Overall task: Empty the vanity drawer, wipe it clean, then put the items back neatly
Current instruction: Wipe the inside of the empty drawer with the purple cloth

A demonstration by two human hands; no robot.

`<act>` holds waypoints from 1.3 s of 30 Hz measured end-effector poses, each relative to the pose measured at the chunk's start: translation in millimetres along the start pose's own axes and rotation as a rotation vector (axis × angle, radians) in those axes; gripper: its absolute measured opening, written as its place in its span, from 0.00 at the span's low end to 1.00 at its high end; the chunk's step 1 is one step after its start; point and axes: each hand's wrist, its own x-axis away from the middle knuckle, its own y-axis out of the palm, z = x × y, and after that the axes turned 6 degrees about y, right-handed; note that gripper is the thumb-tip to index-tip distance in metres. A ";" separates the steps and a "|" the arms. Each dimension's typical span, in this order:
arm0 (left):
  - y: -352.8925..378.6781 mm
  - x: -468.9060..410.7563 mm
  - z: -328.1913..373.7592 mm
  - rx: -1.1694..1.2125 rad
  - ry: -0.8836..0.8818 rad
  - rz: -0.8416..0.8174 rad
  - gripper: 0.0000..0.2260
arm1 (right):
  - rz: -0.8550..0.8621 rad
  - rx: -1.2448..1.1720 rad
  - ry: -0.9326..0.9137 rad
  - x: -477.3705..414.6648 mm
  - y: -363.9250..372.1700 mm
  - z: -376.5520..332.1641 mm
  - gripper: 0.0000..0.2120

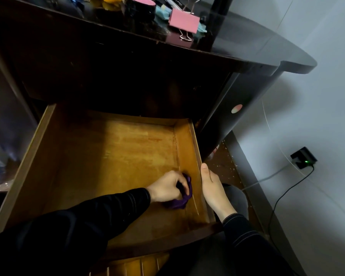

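Note:
The wooden vanity drawer stands pulled out, and its orange-brown bottom is bare. My left hand reaches across into the drawer's near right corner and grips a crumpled purple cloth against the bottom, close to the right wall. My right hand rests along the outside of the drawer's right wall with straight fingers, thumb tip at the rim. Both arms wear dark sleeves.
On the dark vanity top lie a large pink binder clip, a black jar with a pink lid, a teal cloth and a yellow item. A charger with a green light hangs on the wall at right, cables trailing down.

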 end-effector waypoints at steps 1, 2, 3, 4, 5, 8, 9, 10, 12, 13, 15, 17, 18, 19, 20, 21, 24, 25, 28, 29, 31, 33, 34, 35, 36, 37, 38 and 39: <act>0.2 0.2 -0.2 -0.045 0.002 -0.044 0.13 | 0.002 0.001 -0.001 0.3 -0.1 -0.3 0.19; -1.3 -0.2 0.7 -0.073 0.010 -0.068 0.13 | 0.008 0.003 -0.003 0.2 -0.2 -0.8 0.19; -3.9 -0.8 3.0 -0.088 0.024 -0.073 0.13 | 0.015 0.005 -0.007 0.4 -0.3 -1.3 0.20; -7.2 -1.6 6.2 -0.090 0.044 -0.059 0.12 | 0.019 0.005 -0.010 0.8 -0.1 -1.9 0.20; -10.0 -2.7 9.2 -0.073 0.063 -0.027 0.12 | 0.019 0.005 -0.012 1.4 -0.1 -2.0 0.20; -12.9 -2.4 15.4 0.072 0.076 0.073 0.11 | 0.020 0.011 -0.021 1.5 -0.2 -1.5 0.20; -11.6 -1.0 15.6 0.088 0.074 0.063 0.11 | 0.024 0.013 -0.022 1.1 -0.2 -0.9 0.21; -9.2 0.2 14.4 0.069 0.073 0.027 0.11 | 0.025 0.013 -0.020 0.6 -0.6 -0.3 0.21; -2.5 2.2 9.9 -0.028 0.052 -0.074 0.10 | 0.024 0.009 -0.017 0.6 -1.2 -0.1 0.19; 0.3 3.4 8.3 -0.074 0.034 -0.114 0.11 | 0.025 0.008 -0.018 0.8 -0.9 -0.5 0.19; 0.1 2.8 8.8 -0.084 0.010 -0.119 0.11 | 0.034 0.006 -0.019 0.6 -0.7 -0.8 0.19; -7.6 0.9 14.8 -0.021 0.033 -0.060 0.10 | 0.035 0.006 -0.022 0.6 -0.1 -1.4 0.19; -12.0 -0.5 18.3 0.022 0.050 -0.027 0.10 | 0.035 0.003 -0.023 0.4 -0.1 -1.4 0.19; -15.7 -1.7 21.0 0.068 0.064 0.012 0.09 | 0.037 0.000 -0.023 0.3 -0.2 -1.3 0.20; -18.2 -2.7 22.8 0.115 0.073 0.057 0.09 | 0.040 -0.005 -0.024 0.1 -0.1 -1.1 0.20; -18.7 -2.9 23.9 0.154 0.076 0.097 0.09 | 0.043 -0.008 -0.025 0.3 0.1 -0.7 0.20; -11.9 0.1 21.1 0.139 0.068 0.092 0.10 | 0.041 -0.002 -0.023 0.9 0.5 -0.6 0.20; -9.0 1.4 18.9 0.086 0.059 0.044 0.10 | 0.040 -0.001 -0.021 1.0 0.1 -1.0 0.19; -5.2 3.1 16.8 -0.027 0.046 -0.056 0.10 | 0.039 0.008 -0.016 0.7 -0.9 -1.3 0.19; -6.5 3.1 18.9 0.000 0.064 -0.030 0.10 | 0.033 0.007 -0.018 0.7 -0.8 -0.9 0.20; -10.6 1.5 24.7 0.094 0.108 0.053 0.10 | 0.032 -0.007 -0.021 0.1 -0.4 0.4 0.22; -12.1 -1.9 25.9 0.163 0.140 0.137 0.12 | 0.042 -0.023 -0.025 0.3 -0.1 0.3 0.21; -11.7 -3.2 24.7 0.173 0.147 0.169 0.13 | 0.044 -0.028 -0.028 0.3 0.5 -0.6 0.21; -9.9 -4.1 22.1 0.164 0.145 0.191 0.13 | 0.047 -0.027 -0.028 0.6 0.9 -1.3 0.20; -7.4 -4.7 18.6 0.135 0.130 0.205 0.13 | 0.054 -0.020 -0.030 1.0 1.1 -2.1 0.20; -5.3 -5.4 14.5 0.089 0.104 0.208 0.13 | 0.061 -0.013 -0.032 1.4 1.1 -2.5 0.19; -4.3 -6.5 10.0 0.045 0.069 0.199 0.14 | 0.064 -0.009 -0.030 1.4 1.1 -2.5 0.20; -4.8 -7.9 5.6 0.018 0.036 0.178 0.14 | 0.062 -0.011 -0.023 1.4 1.3 -2.3 0.20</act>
